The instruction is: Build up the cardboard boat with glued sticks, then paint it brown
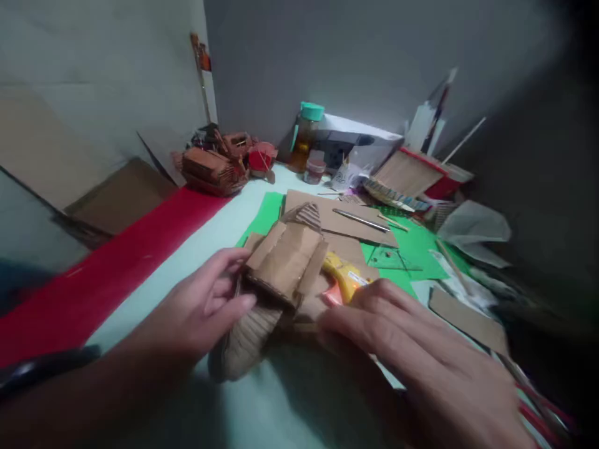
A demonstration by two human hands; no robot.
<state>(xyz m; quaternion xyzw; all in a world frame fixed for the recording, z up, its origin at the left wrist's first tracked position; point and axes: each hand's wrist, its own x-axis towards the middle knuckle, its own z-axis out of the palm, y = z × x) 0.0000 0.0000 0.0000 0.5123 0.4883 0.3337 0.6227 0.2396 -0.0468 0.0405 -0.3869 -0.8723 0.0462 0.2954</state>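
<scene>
My left hand (210, 305) is closed around the left side of a small cardboard boat model (285, 255), thumb at its near edge. The model has a boxy top with folded flaps and a rounded, ribbed hull below, and it is tilted. Just to its right, my right hand (393, 330) is curled at a yellow glue gun (347, 277) with an orange-red trigger. The fingers seem wrapped about its handle, which they mostly hide. Flat cardboard pieces (337, 215) lie behind the model on a green sheet (421, 249).
A metal pen-like tool (360, 219) lies on the cardboard, near a clear set square (393, 257). Behind stand a brown boat model (210, 165), a teal-capped bottle (306, 134) and a model with a striped edge (407, 178). Loose cardboard (468, 318) sits right.
</scene>
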